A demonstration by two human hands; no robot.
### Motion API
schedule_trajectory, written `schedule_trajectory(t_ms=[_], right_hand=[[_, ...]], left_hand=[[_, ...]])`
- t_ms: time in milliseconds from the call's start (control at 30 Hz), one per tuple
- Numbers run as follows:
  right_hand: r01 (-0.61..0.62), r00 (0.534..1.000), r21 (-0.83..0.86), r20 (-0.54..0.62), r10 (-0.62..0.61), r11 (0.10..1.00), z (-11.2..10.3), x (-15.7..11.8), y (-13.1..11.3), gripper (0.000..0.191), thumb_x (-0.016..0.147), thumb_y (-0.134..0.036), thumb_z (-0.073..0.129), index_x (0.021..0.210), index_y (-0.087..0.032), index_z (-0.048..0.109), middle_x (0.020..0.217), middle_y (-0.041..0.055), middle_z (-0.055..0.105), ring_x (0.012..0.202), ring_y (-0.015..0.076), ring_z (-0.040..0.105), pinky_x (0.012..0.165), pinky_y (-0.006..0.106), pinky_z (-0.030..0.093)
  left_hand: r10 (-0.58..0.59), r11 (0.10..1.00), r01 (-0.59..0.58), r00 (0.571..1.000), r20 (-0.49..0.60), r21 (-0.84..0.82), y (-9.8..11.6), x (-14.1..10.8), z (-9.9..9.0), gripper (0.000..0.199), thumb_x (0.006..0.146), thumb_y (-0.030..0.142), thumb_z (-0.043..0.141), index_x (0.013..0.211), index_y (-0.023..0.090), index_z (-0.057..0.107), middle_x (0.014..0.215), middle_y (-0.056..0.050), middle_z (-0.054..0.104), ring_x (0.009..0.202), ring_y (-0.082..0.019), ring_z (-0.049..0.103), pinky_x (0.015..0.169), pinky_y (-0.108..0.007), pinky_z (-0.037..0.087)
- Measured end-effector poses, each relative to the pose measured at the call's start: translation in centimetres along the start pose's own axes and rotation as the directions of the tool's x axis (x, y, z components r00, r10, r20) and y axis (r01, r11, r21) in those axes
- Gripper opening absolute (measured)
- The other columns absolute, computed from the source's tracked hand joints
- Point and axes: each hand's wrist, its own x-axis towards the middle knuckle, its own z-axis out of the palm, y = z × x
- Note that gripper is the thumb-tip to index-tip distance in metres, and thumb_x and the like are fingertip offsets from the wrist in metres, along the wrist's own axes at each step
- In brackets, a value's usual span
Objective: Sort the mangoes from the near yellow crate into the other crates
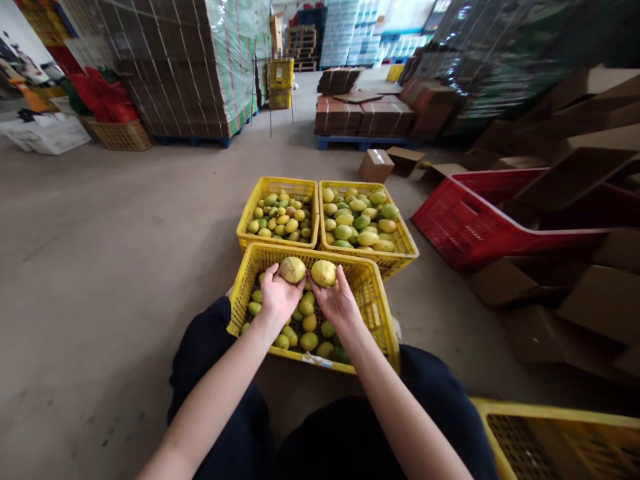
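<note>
My left hand [281,293] is palm up, fingers curled under a yellowish mango [293,270] with brown marks. Beside it my right hand [336,301] cradles a second, yellower mango [324,273]. Both hands are close together above the near yellow crate [373,287], where loose green and yellow mangoes [309,341] lie, partly hidden by my hands and forearms. Two more yellow crates adjoin its far side. The far left crate [243,223] has smaller mangoes [283,219]; larger ones [361,222] fill the far right crate [407,248].
To the right stands a red crate [450,217] among loose cardboard boxes [595,307]. Another yellow crate [560,413] is at the lower right. Flattened cartons lie on a blue pallet [345,143] farther back. A wrapped carton stack [170,73] rises at the back left.
</note>
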Motion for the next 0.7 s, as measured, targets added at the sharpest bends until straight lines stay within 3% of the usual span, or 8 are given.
schedule_trajectory(t_ms=[233, 433, 700], right_hand=[[0.061, 0.998, -0.095, 0.026, -0.059, 0.994, -0.8, 0.3, 0.8, 0.022, 0.086, -0.042, 0.060, 0.092, -0.022, 0.067, 0.085, 0.0005, 0.075, 0.082, 0.0182, 0.071, 0.081, 0.034, 0.060], [0.076, 0.996, -0.101, 0.047, -0.071, 0.992, -0.9, 0.1, 1.8, 0.029, 0.083, -0.050, 0.059, 0.094, -0.024, 0.066, 0.090, 0.0008, 0.075, 0.098, 0.0201, 0.068, 0.089, 0.037, 0.056], [0.070, 0.996, -0.026, 0.064, -0.068, 0.997, 0.3, -1.4, 1.0, 0.018, 0.080, -0.035, 0.061, 0.094, -0.024, 0.065, 0.084, -0.0012, 0.073, 0.091, 0.0191, 0.068, 0.088, 0.037, 0.056]], left_hand=[[0.019, 0.999, -0.020, 0.999, 0.031, 0.033, -0.3, 0.2, -0.4, 0.027, 0.092, 0.034, 0.040, 0.093, 0.018, 0.061, 0.097, -0.008, 0.066, 0.095, -0.020, 0.063, 0.087, -0.033, 0.050], [0.014, 0.997, -0.017, 0.999, 0.035, 0.070, -0.5, 0.5, -0.8, 0.029, 0.092, 0.036, 0.039, 0.093, 0.020, 0.063, 0.096, -0.006, 0.067, 0.101, -0.020, 0.062, 0.092, -0.033, 0.047], [0.023, 0.993, -0.028, 0.999, 0.045, 0.114, -0.2, 0.2, -0.5, 0.031, 0.090, 0.036, 0.044, 0.102, 0.019, 0.067, 0.104, -0.007, 0.069, 0.109, -0.023, 0.060, 0.093, -0.036, 0.047]])
